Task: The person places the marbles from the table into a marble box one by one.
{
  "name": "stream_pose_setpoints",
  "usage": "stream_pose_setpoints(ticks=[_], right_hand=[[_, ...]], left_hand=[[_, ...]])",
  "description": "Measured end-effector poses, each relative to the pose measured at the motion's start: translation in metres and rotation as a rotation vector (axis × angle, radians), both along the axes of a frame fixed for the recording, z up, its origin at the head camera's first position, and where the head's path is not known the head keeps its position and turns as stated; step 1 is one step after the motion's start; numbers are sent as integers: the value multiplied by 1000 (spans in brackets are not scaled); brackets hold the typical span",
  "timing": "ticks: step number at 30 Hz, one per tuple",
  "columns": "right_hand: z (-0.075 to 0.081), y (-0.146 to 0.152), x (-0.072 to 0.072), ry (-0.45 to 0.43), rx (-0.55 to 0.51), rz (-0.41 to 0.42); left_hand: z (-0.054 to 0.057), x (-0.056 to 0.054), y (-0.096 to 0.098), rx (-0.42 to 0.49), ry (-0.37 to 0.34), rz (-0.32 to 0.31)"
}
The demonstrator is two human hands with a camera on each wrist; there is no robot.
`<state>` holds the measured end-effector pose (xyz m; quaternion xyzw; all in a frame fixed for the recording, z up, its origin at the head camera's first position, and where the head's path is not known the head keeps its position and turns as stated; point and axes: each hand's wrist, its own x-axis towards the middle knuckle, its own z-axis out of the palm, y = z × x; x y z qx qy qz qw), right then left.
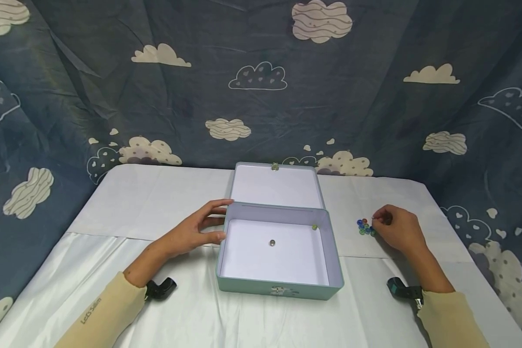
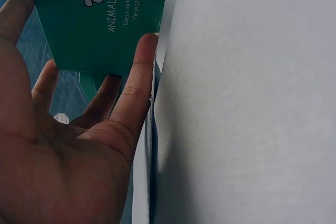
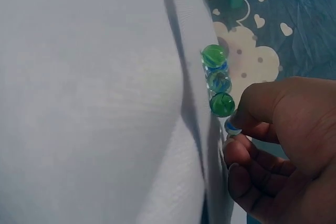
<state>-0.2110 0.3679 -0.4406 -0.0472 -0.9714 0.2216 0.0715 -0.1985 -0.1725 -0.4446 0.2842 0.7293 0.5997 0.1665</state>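
An open green tin box (image 1: 248,285) with a white inside stands before me, its lid (image 1: 278,186) laid back. In it lie a dark clear marble (image 1: 272,243) and a yellow-green marble (image 1: 314,227). My left hand (image 1: 197,232) rests spread fingers and thumb against the box's left side; the left wrist view shows them on the printed green wall (image 2: 89,30). To the right of the box, my right hand (image 1: 398,229) pinches a blue marble (image 3: 231,126) between thumb and finger, beside a cluster of glass marbles (image 1: 363,226), including a green marble (image 3: 222,104).
White cloth (image 1: 178,314) covers the table, with a fold line running across it. A dark blue cloud-print curtain (image 1: 261,111) hangs behind and at both sides. The latch (image 1: 280,290) sits on the box's front wall.
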Motion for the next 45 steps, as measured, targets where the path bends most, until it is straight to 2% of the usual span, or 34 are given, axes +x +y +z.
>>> stream_pose_setpoints(ticks=[8,18,27,38,45], right_hand=[[11,-3,1,24,2,5],[34,-26,8,72,-2,88],[50,-48,18,158,4,156],[60,-70,30,275,-20,263],[62,-84,34,335,-41,300]], left_hand=[[3,2,0,13,-6,-9],[3,2,0,13,-3,-12],[4,2,0,7,5,-12],[3,2,0,3,8,-5],[4,2,0,-3,1,0]])
